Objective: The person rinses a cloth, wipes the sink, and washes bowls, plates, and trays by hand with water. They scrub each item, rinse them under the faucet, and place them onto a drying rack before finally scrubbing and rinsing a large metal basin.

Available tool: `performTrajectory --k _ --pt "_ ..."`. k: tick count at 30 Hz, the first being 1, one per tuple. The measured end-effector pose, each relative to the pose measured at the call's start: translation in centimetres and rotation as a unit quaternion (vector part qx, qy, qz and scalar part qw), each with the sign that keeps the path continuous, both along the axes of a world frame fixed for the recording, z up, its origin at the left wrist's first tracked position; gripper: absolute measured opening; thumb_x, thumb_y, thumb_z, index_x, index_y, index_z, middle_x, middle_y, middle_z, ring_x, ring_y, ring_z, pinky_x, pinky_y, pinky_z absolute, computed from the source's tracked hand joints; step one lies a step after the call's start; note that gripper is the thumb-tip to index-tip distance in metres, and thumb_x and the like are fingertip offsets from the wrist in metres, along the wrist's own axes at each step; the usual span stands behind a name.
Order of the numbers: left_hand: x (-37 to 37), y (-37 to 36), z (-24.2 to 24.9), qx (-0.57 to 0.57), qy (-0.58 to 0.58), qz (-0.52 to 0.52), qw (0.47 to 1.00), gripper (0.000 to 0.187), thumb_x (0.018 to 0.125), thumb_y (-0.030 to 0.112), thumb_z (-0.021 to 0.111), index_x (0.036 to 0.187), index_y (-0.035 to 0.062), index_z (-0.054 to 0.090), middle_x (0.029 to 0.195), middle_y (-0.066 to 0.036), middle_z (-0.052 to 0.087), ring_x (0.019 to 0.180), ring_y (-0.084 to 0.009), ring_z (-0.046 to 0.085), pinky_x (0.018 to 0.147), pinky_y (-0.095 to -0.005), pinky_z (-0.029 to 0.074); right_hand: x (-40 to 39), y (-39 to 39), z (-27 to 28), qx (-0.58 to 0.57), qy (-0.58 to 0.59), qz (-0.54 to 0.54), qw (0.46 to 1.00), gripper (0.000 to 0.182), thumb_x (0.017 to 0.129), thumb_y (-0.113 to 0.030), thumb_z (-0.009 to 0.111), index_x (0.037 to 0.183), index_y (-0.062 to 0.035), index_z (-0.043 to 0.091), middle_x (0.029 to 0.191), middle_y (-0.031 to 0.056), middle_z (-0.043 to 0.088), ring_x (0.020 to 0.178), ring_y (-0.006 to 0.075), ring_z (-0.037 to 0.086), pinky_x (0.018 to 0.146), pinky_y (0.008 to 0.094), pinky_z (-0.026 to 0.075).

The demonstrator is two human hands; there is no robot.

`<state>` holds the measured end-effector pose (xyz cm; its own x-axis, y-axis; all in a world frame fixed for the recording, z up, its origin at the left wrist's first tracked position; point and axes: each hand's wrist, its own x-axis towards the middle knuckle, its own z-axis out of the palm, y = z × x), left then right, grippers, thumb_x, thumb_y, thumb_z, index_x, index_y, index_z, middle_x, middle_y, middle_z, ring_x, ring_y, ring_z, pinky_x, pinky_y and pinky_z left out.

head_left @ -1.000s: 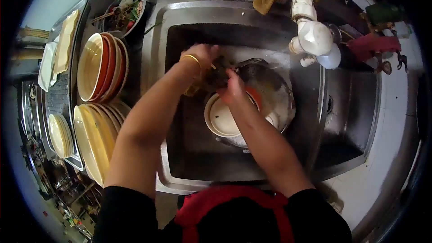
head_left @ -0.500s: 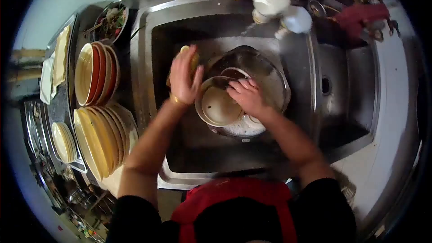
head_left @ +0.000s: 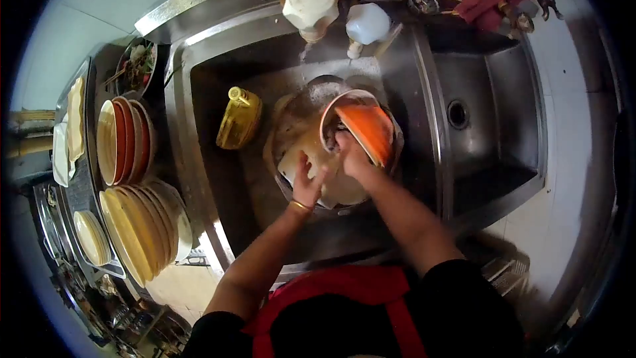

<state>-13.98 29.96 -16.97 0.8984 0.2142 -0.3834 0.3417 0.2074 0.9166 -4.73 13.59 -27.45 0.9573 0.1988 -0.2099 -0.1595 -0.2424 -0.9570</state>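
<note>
In the sink, a round metal basin (head_left: pixel 270 152) holds cloudy water and dishes. My right hand (head_left: pixel 356 158) grips an orange bowl (head_left: pixel 366 127), tilted on its side and blurred by motion, over the basin's right part. A second bowl with a pale rim (head_left: pixel 326 114) stands tilted right behind it. My left hand (head_left: pixel 309 184), fingers apart, is over the near left part of the basin, close to a cream-coloured dish (head_left: pixel 290 163) that lies partly in the water. Left of the basin stands a yellow plastic bottle (head_left: pixel 240 119).
Stacked bowls (head_left: pixel 108 142) and yellow plates (head_left: pixel 126 235) stand on the left counter, with smaller plates (head_left: pixel 89 238) beyond. White faucet fittings (head_left: pixel 310 10) and a white bottle (head_left: pixel 368 24) overhang the sink's back edge. A second basin with a drain (head_left: pixel 458 114) adjoins on the right.
My left hand has moved from beside the yellow bottle to over the basin. My right hand now holds the orange bowl tilted up. The whole view has shifted.
</note>
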Motion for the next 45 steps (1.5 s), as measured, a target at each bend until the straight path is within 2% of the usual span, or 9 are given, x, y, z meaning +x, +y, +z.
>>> performTrajectory --k 5,10,18,21,26,33,37,42,45 --pt "5.3 3.3 -0.3 -0.192 0.193 0.124 0.954 0.045 0.086 0.041 0.063 0.116 0.0086 0.055 0.101 -0.002 0.055 0.091 -0.0145 0.051 0.078 -0.0307 0.043 3.6 1.1 10.1 -0.404 -0.130 0.293 0.857 0.023 0.072 -0.009 0.054 0.094 -0.0039 0.059 0.097 0.0173 0.057 0.091 0.0357 0.056 0.079 0.0451 0.048" --pt "9.4 3.3 0.6 -0.187 0.093 0.069 0.975 0.059 0.086 0.038 0.064 0.131 0.0072 0.042 0.120 -0.005 0.051 0.107 -0.0179 0.049 0.089 -0.0343 0.043 2.0 -0.3 6.4 -0.036 -0.026 -0.033 0.999 0.036 0.092 -0.024 0.051 0.124 -0.0068 0.052 0.123 0.0093 0.053 0.115 0.0219 0.049 0.096 0.0345 0.041" --pt "10.8 3.1 1.2 0.230 -0.229 -0.048 0.945 0.102 0.076 0.028 0.071 0.146 0.0045 0.000 0.140 -0.018 0.029 0.126 -0.0268 0.035 0.104 -0.0385 0.032 2.0 7.0 7.4 -0.131 0.059 0.184 0.972 0.047 0.095 -0.033 0.042 0.135 -0.0073 0.038 0.137 0.0100 0.041 0.125 0.0247 0.039 0.110 0.0341 0.026" --pt "10.0 3.7 2.0 0.073 -0.175 -0.031 0.981 0.094 0.072 0.022 0.067 0.143 0.0011 0.010 0.139 -0.017 0.030 0.126 -0.0279 0.034 0.107 -0.0393 0.027 1.6 5.7 7.4 0.248 0.263 0.057 0.931 0.045 0.095 -0.029 0.042 0.135 -0.0081 0.039 0.137 0.0127 0.040 0.125 0.0271 0.039 0.109 0.0375 0.027" --pt "7.0 7.1 -5.5 -0.042 0.009 0.028 0.999 0.065 0.083 0.034 0.054 0.138 0.0068 0.032 0.132 -0.010 0.044 0.117 -0.0261 0.046 0.098 -0.0381 0.039 4.9 12.1 4.8 -0.049 0.089 0.032 0.994 0.048 0.089 -0.018 0.044 0.134 -0.0042 0.039 0.138 0.0206 0.037 0.125 0.0346 0.040 0.104 0.0407 0.034" --pt "7.4 8.4 2.4 -0.289 0.219 -0.068 0.929 0.076 0.085 0.062 0.044 0.139 0.0099 0.035 0.133 -0.012 0.047 0.117 -0.0310 0.050 0.096 -0.0446 0.044 2.7 5.2 15.2 -0.294 -0.166 0.574 0.746 0.038 0.086 -0.029 0.054 0.111 -0.0004 0.058 0.122 0.0184 0.053 0.114 0.0343 0.049 0.102 0.0417 0.037" --pt "9.2 10.9 3.3 -0.336 0.313 -0.179 0.870 0.069 0.087 0.051 0.049 0.139 0.0089 0.033 0.133 -0.012 0.047 0.117 -0.0304 0.050 0.095 -0.0444 0.045 3.6 3.3 7.1 -0.162 -0.229 0.384 0.880 0.031 0.087 -0.027 0.052 0.104 -0.0035 0.062 0.112 0.0187 0.060 0.103 0.0325 0.057 0.095 0.0407 0.043" --pt "5.2 2.8 2.8 -0.186 0.036 0.164 0.968 0.052 0.083 0.018 0.054 0.132 0.0073 0.039 0.126 -0.009 0.051 0.107 -0.0248 0.054 0.087 -0.0387 0.047 -4.3 11.4 10.9 -0.151 -0.022 0.123 0.981 0.031 0.088 -0.025 0.050 0.110 -0.0063 0.061 0.108 0.0177 0.062 0.095 0.0323 0.060 0.084 0.0422 0.047" --pt "5.0 11.0 -0.2 -0.292 0.251 -0.117 0.915 0.061 0.087 0.037 0.043 0.136 0.0016 0.034 0.130 -0.019 0.048 0.113 -0.0335 0.052 0.092 -0.0466 0.045 -1.8 6.4 17.6 0.010 -0.010 0.283 0.959 0.030 0.087 -0.023 0.052 0.111 -0.0065 0.060 0.109 0.0164 0.062 0.097 0.0311 0.060 0.083 0.0427 0.048"
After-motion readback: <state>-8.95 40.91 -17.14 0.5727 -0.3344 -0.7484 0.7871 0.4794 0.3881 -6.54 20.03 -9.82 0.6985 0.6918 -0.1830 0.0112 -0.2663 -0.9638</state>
